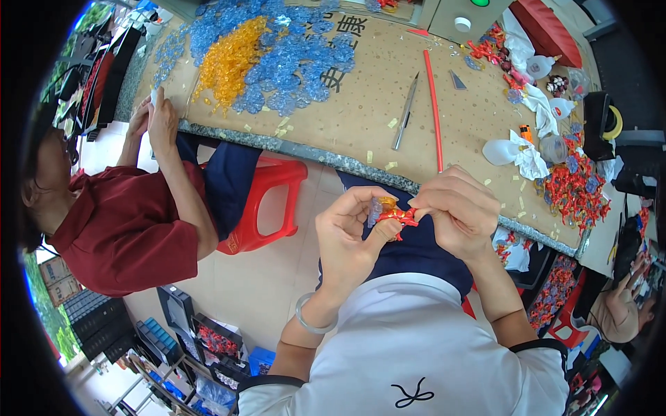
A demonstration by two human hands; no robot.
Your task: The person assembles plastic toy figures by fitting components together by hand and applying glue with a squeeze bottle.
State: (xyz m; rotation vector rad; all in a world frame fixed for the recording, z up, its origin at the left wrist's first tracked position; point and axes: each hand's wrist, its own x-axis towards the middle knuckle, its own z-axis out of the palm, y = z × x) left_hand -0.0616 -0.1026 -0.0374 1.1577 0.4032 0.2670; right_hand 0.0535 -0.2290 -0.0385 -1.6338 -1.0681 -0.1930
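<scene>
Over my lap, just off the table edge, my left hand (350, 239) is closed on a small ornament (397, 219) of red, clear yellow and clear blue plastic. Its thumb presses the near side, while the fingers curl round the blue part. My right hand (461, 211) is pinched at the ornament's red right end. Whether a smaller piece sits between those fingertips is hidden. A long thin red stick (433, 104) lies on the table, its near end beside my right hand. To its left is a slim pointed metal tool (406, 111).
Clear blue pieces (298, 73) and yellow pieces (232, 62) lie heaped at the far left of the paper-covered table (374, 90). At right are red ornaments (572, 184), white squeeze bottles (501, 152) and tissues. A co-worker (132, 229) sits at left by a red stool (267, 201).
</scene>
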